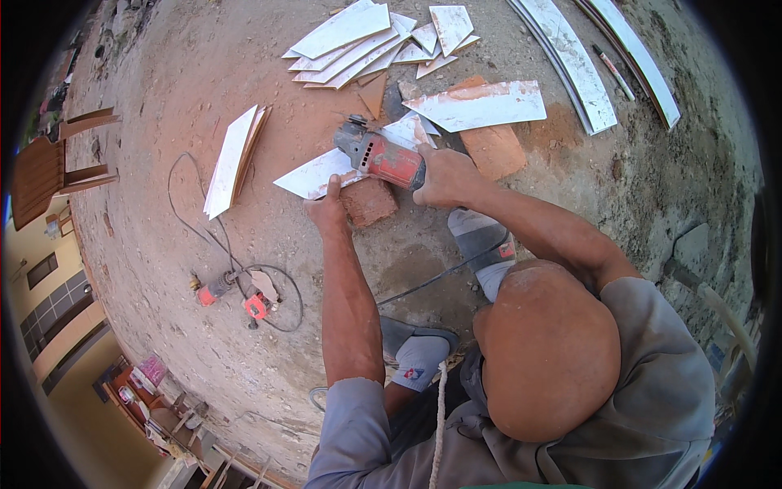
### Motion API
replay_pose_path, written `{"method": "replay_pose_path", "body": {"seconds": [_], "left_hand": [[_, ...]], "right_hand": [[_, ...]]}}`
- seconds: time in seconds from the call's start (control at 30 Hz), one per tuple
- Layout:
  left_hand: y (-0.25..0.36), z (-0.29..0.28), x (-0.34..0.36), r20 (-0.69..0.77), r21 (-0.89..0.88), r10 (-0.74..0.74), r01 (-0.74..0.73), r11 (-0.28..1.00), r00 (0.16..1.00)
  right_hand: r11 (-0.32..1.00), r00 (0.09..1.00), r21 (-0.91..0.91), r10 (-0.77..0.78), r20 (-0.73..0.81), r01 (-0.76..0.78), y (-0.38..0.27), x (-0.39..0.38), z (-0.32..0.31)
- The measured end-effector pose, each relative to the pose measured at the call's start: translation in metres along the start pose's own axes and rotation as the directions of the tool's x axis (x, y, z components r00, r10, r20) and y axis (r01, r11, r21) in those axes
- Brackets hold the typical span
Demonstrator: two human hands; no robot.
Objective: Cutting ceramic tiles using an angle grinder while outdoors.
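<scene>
Neither of my hands is in view. A crouching person (550,350) fills the lower right, seen from above. Their right hand (440,175) grips a red and grey angle grinder (391,163), its head over a white tile piece (305,178). Their left hand (326,210) holds that tile at its near edge, over a reddish brick (366,204). Just beyond, a long white tile piece (481,102) rests across another brick (493,151).
Cut white tiles (342,41) lie piled at the top, more (232,155) at left. Long strips (570,65) and a marker (611,69) lie upper right. Corded tools (220,289) rest on dusty ground (138,244). A wooden chair (37,179) stands at the left edge.
</scene>
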State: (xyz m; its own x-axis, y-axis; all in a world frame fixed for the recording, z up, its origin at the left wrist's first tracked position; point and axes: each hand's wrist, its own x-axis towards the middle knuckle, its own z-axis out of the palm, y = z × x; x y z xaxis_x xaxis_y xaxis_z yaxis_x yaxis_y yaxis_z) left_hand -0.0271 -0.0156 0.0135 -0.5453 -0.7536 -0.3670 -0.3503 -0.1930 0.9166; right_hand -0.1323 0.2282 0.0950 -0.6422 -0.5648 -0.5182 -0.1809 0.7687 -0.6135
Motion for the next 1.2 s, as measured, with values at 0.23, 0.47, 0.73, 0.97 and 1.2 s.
{"method": "replay_pose_path", "body": {"seconds": [0.23, 0.47, 0.73, 0.97, 1.2], "left_hand": [[-0.01, -0.006, 0.007, -0.02, 0.051, -0.031, 0.032, 0.998, 0.999], [-0.015, -0.008, 0.011, -0.007, 0.064, -0.002, 0.003, 0.998, 1.0], [-0.016, -0.004, 0.008, -0.064, 0.086, 0.05, -0.044, 0.995, 0.997], [-0.011, -0.005, 0.005, -0.066, 0.09, 0.02, -0.014, 0.996, 0.998], [-0.014, -0.005, 0.007, -0.036, 0.06, 0.011, -0.009, 0.998, 0.999]], "right_hand": [[1.0, 1.0, 0.003, -0.001, 0.02, 0.001, -0.001, 0.0, 0.0], [1.0, 1.0, 0.005, 0.008, 0.018, -0.008, -0.001, 0.001, 0.0], [1.0, 0.999, 0.006, 0.015, 0.034, -0.016, -0.001, 0.001, 0.0], [1.0, 1.0, -0.001, 0.014, 0.019, -0.014, 0.0, 0.001, 0.001], [1.0, 0.999, -0.007, 0.021, 0.026, -0.021, 0.0, 0.001, 0.0]]}}
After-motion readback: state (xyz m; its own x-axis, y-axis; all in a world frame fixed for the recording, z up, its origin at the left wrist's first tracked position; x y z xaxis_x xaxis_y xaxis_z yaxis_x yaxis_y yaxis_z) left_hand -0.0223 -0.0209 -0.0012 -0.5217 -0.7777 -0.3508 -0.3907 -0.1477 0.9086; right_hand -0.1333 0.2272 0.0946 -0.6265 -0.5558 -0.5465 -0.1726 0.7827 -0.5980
